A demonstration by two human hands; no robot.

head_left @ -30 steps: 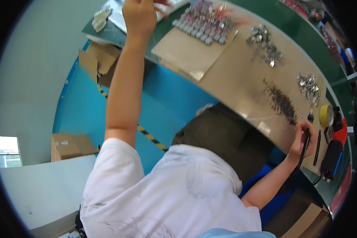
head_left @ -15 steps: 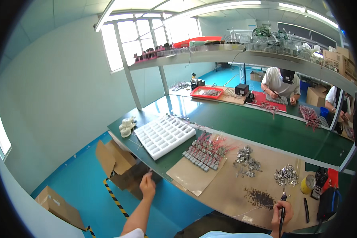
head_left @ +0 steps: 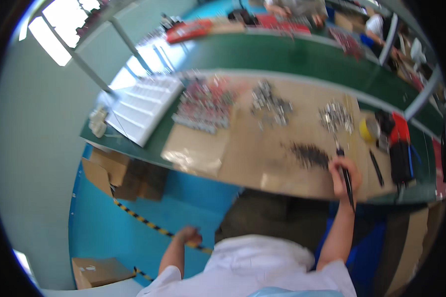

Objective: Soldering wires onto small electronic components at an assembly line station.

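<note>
My right hand [head_left: 343, 174] rests at the near edge of the brown cardboard sheet [head_left: 262, 143] on the green bench, closed around a black screwdriver [head_left: 346, 179] whose tip points at a dark heap of small screws [head_left: 308, 153]. My left hand [head_left: 189, 234] hangs off the bench over the blue floor, curled into a loose fist with nothing in it. Several piles of small metal parts [head_left: 271, 103] lie across the cardboard. The picture is blurred by motion.
A white compartment tray [head_left: 142, 108] sits at the bench's left end. A yellow tape roll [head_left: 367, 130] and a red and black tool [head_left: 398, 148] lie at the right. Cardboard boxes [head_left: 115, 173] stand under the bench. Other people work at the far bench [head_left: 302, 10].
My left arm has dropped from reaching up at the bench to hanging low by my body. The view swung up and back down. My right hand kept the screwdriver.
</note>
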